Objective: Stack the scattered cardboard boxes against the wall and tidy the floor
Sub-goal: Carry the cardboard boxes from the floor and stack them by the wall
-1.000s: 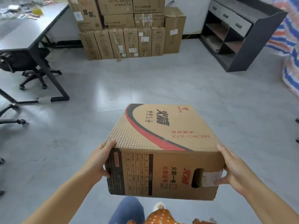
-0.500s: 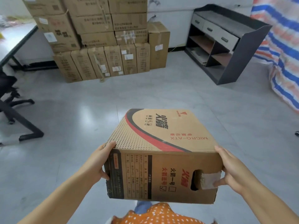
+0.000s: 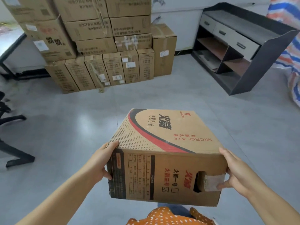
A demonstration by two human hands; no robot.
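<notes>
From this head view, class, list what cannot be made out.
- Printed brown cardboard box: contents, underside and far side hidden by its walls.
- Left hand: fingers hidden behind the box.
- Brown stacked cartons: top cut off by the frame.
- Their labels: blurred.

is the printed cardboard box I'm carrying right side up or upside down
Upside down, it seems: the lettering on the printed brown cardboard box reads inverted from here. Left hand and right hand hold its sides.

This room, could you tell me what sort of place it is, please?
Probably an office storeroom: stacked cartons against the wall, a dark shelf unit with drawers, and an office chair base at left.
</notes>
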